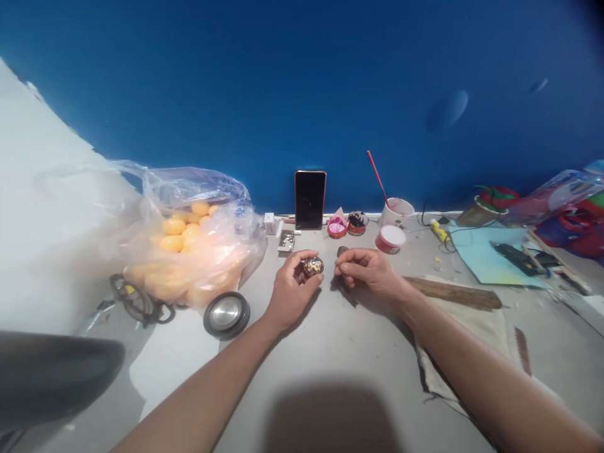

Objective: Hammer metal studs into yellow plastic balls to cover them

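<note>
I see a phone standing upright against the blue wall, at the back of the tabletop. Straight in front of the phone, nearer the person, the left hand pinches a patterned ball between thumb and fingers. The right hand is in front of the phone and to its right, just beside the ball but apart from it; its thumb and fingers are drawn in close, and I can't tell whether they pinch anything. So the ball sits on the inner side of the left hand, facing the right fingertips.

A little box of shiny bits is just left of the phone, and a bag of yellow balls lies farther left. To the phone's right stands a cup with a red stick in it.
</note>
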### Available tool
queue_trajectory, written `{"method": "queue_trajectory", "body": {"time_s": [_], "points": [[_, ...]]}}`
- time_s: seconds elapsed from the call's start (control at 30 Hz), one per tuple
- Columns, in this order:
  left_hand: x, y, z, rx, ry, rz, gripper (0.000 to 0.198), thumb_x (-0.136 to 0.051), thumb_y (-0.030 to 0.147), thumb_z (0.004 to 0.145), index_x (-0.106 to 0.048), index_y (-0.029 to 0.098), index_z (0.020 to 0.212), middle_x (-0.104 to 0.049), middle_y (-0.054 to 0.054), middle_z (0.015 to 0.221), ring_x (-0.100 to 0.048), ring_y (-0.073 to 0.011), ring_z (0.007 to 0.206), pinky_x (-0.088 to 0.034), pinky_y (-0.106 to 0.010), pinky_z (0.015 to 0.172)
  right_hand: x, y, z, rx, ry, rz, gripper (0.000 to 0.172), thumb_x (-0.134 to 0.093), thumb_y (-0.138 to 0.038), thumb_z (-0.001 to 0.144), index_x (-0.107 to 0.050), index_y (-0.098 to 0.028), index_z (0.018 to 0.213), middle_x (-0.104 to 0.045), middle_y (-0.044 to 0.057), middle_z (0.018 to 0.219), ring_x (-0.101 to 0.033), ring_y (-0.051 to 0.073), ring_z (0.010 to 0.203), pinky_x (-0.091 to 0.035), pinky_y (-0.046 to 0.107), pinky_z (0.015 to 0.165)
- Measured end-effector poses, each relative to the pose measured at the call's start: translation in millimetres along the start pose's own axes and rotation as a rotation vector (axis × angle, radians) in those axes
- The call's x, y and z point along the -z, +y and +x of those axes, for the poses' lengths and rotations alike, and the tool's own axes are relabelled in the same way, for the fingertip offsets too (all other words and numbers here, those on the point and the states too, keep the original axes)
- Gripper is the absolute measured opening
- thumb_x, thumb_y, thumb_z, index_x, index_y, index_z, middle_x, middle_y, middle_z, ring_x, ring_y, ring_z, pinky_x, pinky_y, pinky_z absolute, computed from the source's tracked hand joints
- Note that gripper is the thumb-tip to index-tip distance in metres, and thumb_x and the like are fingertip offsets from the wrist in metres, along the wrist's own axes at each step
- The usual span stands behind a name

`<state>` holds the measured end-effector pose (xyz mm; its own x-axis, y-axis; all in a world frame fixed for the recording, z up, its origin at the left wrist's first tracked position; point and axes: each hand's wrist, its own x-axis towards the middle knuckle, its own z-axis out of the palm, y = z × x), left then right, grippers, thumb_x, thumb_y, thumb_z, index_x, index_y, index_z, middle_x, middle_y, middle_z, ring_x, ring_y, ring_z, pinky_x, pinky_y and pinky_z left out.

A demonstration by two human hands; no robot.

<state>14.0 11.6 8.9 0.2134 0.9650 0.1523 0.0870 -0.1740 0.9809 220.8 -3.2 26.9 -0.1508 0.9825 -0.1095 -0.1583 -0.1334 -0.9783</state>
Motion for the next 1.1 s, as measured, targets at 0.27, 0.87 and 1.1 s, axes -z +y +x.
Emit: {"method": "queue_trajectory", "body": {"time_s": [0.27,0.87,1.1], "points": [[-0.9,9,-3,0.117,-0.044,-0.184,0.036,-0.073,0.027,0.08,-0.065,0.019,0.115,-0.072,-0.006,0.103,-0.069,-0.019,0.093,-0.056,-0.033,0.086,-9,2,-4,-0.073,-0.032,0.193,0.031,-0.092,-0.038,0.07,-0.074,-0.019,0.085,-0.072,0.002,0.076,-0.051,0.008,0.052,-0.041,0.022,0.048],[-4.0,5,-5,0.192,-0.103,-0.356,0.048,-0.087,0.033,0.073,-0.066,0.018,0.114,-0.075,-0.005,0.096,-0.073,-0.0201,0.089,-0.06,-0.038,0.086,-13,-1,-5,-0.064,-0.058,0.168,0.029,-0.092,-0.038,0.069,-0.074,-0.018,0.08,-0.063,-0.003,0.058,-0.048,0.008,0.046,-0.04,0.022,0.044],[-5.0,5,-5,0.2,-0.095,-0.368,0.047,-0.088,0.03,0.071,-0.065,0.019,0.11,-0.074,-0.003,0.094,-0.072,-0.018,0.087,-0.059,-0.034,0.084,-11,1,-4,-0.05,-0.052,0.109,0.025,-0.09,-0.037,0.072,-0.075,-0.018,0.08,-0.065,-0.002,0.059,-0.047,0.007,0.046,-0.038,0.021,0.044]]}}
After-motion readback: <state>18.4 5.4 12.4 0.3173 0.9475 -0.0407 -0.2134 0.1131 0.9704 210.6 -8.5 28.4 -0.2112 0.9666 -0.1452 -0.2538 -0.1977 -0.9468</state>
